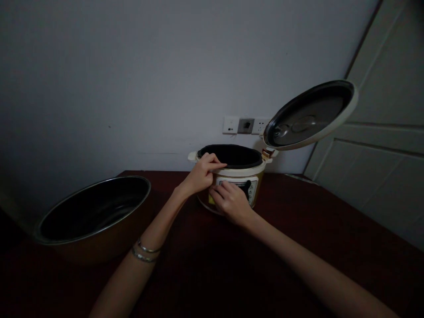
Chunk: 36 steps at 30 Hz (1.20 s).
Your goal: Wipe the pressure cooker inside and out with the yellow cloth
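A white and yellow rice cooker (256, 179) stands at the back of a dark red table (298, 247). Its lid (309, 115) is swung open to the right, and the dark inner pot (233, 155) shows inside. My left hand (200, 174) rests at the cooker's front left rim, fingers curled together with the forefinger laid along the edge. Two thin bangles sit on that wrist. My right hand (232, 201) lies against the cooker's front control panel, fingers bent and pressed on it. I cannot make out anything held in either hand.
A large metal basin (96, 212) with a dark inside sits on the table's left side. Behind the cooker a wall socket strip (245, 125) is mounted on the grey wall. A pale panelled door (380, 145) stands at the right.
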Each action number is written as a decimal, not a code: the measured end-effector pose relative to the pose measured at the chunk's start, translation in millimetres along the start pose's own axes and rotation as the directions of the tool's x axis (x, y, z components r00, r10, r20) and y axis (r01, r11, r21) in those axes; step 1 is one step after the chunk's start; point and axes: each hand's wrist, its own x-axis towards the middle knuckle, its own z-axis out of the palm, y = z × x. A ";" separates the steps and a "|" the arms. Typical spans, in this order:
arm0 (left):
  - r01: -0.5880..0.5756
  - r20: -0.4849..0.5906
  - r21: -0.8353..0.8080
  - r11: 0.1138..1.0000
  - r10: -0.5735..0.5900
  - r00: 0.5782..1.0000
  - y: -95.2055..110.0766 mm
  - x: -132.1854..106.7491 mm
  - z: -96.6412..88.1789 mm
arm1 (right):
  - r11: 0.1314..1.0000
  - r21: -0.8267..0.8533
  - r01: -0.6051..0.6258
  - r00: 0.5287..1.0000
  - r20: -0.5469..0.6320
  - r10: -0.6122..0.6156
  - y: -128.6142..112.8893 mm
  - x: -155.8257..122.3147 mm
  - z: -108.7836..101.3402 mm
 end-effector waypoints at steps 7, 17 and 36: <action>-0.001 0.000 -0.003 1.000 0.001 1.000 -0.9 -0.2 0.5 | 0.999 0.016 0.045 0.996 0.075 -0.046 -13.6 -25.3 11.8; 0.083 0.004 0.170 0.982 -0.084 0.996 33.2 -1.5 -9.9 | 0.986 0.164 -0.041 0.998 -0.029 0.047 -3.5 -63.9 -19.8; -0.152 0.295 0.162 0.975 0.099 0.950 76.5 -62.4 32.9 | 0.968 0.247 0.037 0.985 -0.171 0.006 12.6 -63.2 -46.6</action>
